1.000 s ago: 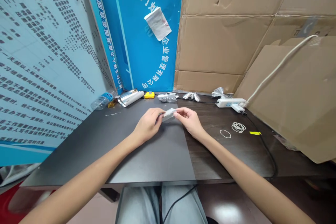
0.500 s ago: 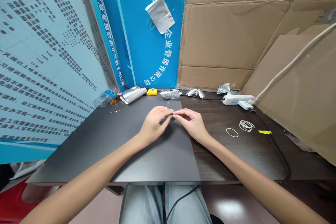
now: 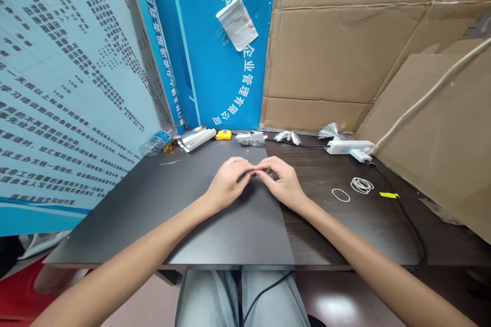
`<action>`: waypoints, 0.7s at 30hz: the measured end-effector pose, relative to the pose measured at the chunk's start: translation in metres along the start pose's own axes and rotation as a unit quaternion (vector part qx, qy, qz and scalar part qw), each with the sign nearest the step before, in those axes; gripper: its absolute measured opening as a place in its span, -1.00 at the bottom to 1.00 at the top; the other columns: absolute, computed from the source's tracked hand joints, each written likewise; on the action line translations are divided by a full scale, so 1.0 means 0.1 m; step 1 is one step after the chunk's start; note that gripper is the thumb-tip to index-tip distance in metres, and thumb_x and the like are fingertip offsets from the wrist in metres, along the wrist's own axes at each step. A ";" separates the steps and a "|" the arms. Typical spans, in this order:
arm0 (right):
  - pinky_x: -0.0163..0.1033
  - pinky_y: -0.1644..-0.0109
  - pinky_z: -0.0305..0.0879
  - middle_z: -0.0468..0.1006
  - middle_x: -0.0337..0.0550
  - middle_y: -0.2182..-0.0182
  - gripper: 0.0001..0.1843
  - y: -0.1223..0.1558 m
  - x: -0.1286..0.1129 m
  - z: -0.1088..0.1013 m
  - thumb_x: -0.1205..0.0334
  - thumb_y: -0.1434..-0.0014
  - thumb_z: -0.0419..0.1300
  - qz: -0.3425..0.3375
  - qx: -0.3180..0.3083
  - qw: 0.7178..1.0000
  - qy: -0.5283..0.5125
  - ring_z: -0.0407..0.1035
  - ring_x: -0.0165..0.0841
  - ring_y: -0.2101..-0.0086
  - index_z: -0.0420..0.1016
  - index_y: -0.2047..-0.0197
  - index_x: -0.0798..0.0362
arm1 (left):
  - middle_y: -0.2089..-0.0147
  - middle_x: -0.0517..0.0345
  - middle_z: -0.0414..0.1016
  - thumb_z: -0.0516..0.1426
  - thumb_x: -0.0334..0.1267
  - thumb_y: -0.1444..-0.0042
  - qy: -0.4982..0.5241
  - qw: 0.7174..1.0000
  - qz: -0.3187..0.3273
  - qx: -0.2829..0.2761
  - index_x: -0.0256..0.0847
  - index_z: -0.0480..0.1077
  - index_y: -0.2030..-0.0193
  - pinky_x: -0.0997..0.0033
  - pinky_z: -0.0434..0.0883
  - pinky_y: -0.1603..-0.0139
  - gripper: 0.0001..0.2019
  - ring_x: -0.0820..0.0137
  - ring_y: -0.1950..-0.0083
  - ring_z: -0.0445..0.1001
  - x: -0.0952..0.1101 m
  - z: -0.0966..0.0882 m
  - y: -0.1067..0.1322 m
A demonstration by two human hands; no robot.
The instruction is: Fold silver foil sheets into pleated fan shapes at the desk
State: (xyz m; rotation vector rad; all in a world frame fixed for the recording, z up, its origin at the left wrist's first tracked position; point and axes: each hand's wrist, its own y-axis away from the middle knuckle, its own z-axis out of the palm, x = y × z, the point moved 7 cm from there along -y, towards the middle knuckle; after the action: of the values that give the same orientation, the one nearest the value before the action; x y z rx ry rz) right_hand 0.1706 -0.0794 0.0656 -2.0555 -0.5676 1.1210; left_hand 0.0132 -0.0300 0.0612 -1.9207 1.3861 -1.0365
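Over the middle of the table, my left hand and my right hand meet fingertip to fingertip. Each is closed in a pinch, thumb against fingers. Whatever sits between the fingertips is hidden or too small to make out. Behind the hands lies a bundle of silvery twist ties, with a smaller bundle to its right. A thin silvery strip rests alone on the dark grey mat, left of my left hand.
At the back left are a plastic bottle, a white roll and a yellow tape measure. To the right are a white power strip, white rubber bands and a black cable with a yellow tag. Cardboard walls the back.
Both hands stay together in nearly the same place, with the fingertips drawn slightly closer and more curled. The whole view has shifted a little.
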 end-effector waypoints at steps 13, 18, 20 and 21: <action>-0.31 0.04 0.53 0.67 -0.16 0.12 -0.55 0.05 0.69 -0.22 -0.07 -0.05 0.54 0.296 0.066 0.902 -0.309 0.60 -0.35 0.09 0.51 0.17 -0.02 | -0.09 -0.07 0.65 0.28 -0.02 -0.26 0.243 0.931 -0.271 0.014 -0.15 0.38 -0.25 0.16 0.53 -0.14 -0.51 0.16 -0.13 0.63 -0.52 0.01 0.12; -0.12 -0.02 0.57 0.66 -0.10 0.09 -0.59 0.02 0.67 -0.19 -0.11 -0.14 0.46 0.209 0.022 0.953 -0.218 0.62 -0.21 0.07 0.51 0.16 -0.01 | 0.04 -0.06 0.68 0.33 -0.05 -0.19 0.277 0.910 -0.304 0.056 -0.24 0.49 -0.12 0.19 0.55 -0.08 -0.56 0.19 -0.01 0.65 -0.54 -0.06 0.09; -0.06 -0.03 0.56 0.66 -0.10 0.15 -0.68 0.02 0.63 -0.21 -0.09 -0.24 0.38 0.156 0.006 0.978 -0.139 0.62 -0.19 0.10 0.52 0.16 -0.02 | -0.05 -0.12 0.67 0.34 -0.04 -0.17 0.293 0.905 -0.304 0.056 -0.26 0.53 -0.07 0.18 0.54 -0.12 -0.57 0.16 -0.08 0.63 -0.54 -0.11 0.07; -0.04 -0.03 0.56 0.66 -0.10 0.17 -0.73 0.02 0.61 -0.23 -0.05 -0.29 0.33 0.126 -0.003 0.988 -0.087 0.61 -0.20 0.12 0.54 0.16 -0.02 | -0.08 -0.13 0.66 0.34 -0.02 -0.18 0.298 0.903 -0.305 0.049 -0.26 0.55 -0.06 0.18 0.53 -0.14 -0.58 0.15 -0.11 0.62 -0.54 -0.13 0.06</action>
State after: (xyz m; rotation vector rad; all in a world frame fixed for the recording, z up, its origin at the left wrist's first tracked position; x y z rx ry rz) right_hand 0.2223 -0.0493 0.0403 -2.0890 -0.4019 1.4581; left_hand -0.0097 0.0196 0.0488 -2.1016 0.9704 -2.0892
